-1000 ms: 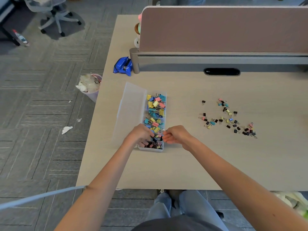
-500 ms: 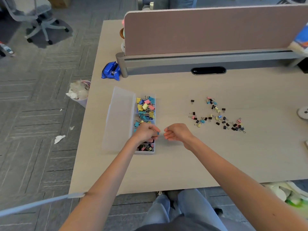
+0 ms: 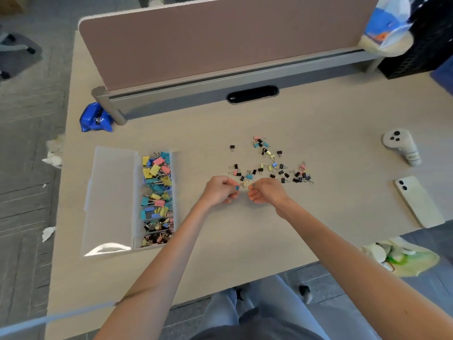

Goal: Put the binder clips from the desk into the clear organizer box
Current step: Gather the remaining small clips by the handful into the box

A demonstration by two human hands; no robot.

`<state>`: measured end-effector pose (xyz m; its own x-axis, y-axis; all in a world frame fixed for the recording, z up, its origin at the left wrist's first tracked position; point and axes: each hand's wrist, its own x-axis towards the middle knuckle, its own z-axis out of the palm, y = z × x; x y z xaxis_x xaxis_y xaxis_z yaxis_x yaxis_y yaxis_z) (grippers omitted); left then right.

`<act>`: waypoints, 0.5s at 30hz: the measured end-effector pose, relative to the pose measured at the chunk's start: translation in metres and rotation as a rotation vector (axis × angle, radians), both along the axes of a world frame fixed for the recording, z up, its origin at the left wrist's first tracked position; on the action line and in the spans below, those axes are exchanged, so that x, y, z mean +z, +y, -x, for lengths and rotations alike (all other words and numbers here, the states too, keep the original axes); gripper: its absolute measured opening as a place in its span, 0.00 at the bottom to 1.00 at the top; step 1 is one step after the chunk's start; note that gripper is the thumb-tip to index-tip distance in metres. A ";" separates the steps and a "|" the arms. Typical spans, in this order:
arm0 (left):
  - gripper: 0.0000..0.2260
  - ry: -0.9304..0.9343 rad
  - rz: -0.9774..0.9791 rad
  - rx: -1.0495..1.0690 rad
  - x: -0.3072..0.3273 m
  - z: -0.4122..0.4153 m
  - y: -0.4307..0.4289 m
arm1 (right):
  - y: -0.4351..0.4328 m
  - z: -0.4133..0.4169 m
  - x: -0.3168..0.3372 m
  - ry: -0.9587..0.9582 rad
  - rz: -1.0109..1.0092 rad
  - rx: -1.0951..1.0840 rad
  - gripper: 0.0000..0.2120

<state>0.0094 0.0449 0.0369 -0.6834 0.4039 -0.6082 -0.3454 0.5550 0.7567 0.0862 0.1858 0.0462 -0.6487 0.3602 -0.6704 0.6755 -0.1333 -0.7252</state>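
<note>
Now both hands are down at the near fringe of the loose clips: left hand [image 3: 220, 191] and right hand [image 3: 266, 193] side by side, fingers curled in, and whether either pinches a clip I cannot tell. Clips [image 3: 269, 166] lie scattered mid-surface, toward the right edge. The box [image 3: 154, 246] sits open near the left edge, lid [image 3: 110, 200] flat beside it, compartments already heaped. Looks like the pick-up step. Next call, I'd say: nip a clip or two, carry them left across the surface [image 3: 245, 241], drop them in.
</note>
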 end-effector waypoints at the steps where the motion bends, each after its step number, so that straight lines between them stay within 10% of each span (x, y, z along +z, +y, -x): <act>1: 0.04 0.001 -0.010 0.003 -0.002 -0.001 0.012 | 0.011 -0.002 -0.003 0.000 -0.011 0.002 0.06; 5: 0.07 0.054 -0.044 0.044 -0.015 -0.004 0.052 | 0.053 -0.007 -0.015 0.011 -0.089 0.022 0.07; 15: 0.11 0.866 0.211 -0.166 -0.058 -0.017 0.089 | 0.117 -0.027 -0.060 0.258 -0.750 0.277 0.09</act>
